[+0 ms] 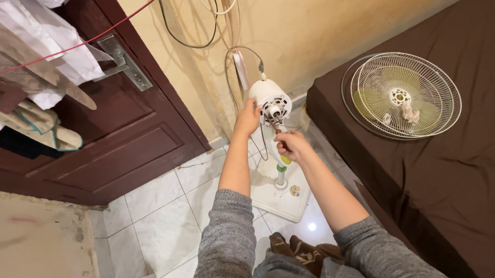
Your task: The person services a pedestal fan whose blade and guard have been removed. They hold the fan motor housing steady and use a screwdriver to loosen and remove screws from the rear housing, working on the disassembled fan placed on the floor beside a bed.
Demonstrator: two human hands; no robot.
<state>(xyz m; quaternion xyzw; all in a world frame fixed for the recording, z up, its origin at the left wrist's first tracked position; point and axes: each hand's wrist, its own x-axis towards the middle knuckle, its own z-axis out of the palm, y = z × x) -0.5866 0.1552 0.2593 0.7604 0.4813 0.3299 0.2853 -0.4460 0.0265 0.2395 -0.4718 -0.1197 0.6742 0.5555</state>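
The floor [157, 208] is laid with pale, marbled square tiles with thin dark joints. A white, roughly square fan base [281, 195] stands directly on the tiles, near the wall. A bed [457, 169] with a dark brown sheet occupies the right side. A round wire fan guard [402, 96] lies flat on the sheet near the bed's upper corner, with yellow-green blades visible through its wires.
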